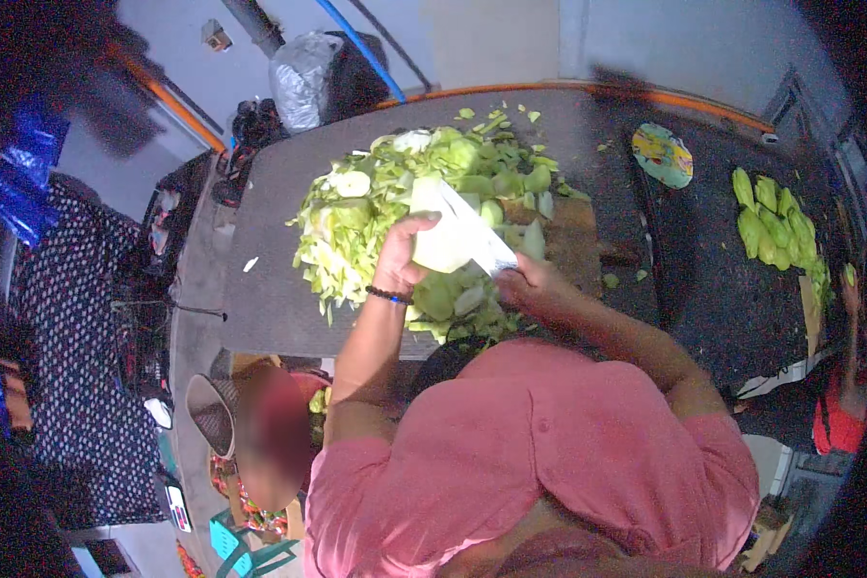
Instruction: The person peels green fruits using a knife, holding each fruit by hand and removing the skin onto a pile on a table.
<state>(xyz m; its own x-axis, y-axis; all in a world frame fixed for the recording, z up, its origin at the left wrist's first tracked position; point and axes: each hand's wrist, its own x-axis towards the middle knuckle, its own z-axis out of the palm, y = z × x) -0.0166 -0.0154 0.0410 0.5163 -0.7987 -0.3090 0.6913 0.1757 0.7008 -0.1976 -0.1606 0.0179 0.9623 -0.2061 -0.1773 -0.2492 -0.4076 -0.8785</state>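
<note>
In the head view my left hand (404, 249), with a dark beaded bracelet at its wrist, holds a pale green peeled vegetable (437, 242) over the middle of the table. My right hand (524, 280) grips the handle of a broad-bladed knife (477, 227), whose pale blade lies against or just in front of the vegetable's right side. Behind and left of my hands spreads a large heap of sliced green vegetable (339, 253). Larger green pieces (509, 184) lie to the right of the slices, near a brown board or cardboard sheet (574, 235).
On the dark table's right side sit whole green vegetables (773, 224) and a colourful oval item (662, 155). Another person's hand (850, 282) shows at the far right. A clear plastic bag (303, 79) stands beyond the table; another person (274, 441) is at lower left, beside a turquoise basket (230, 545).
</note>
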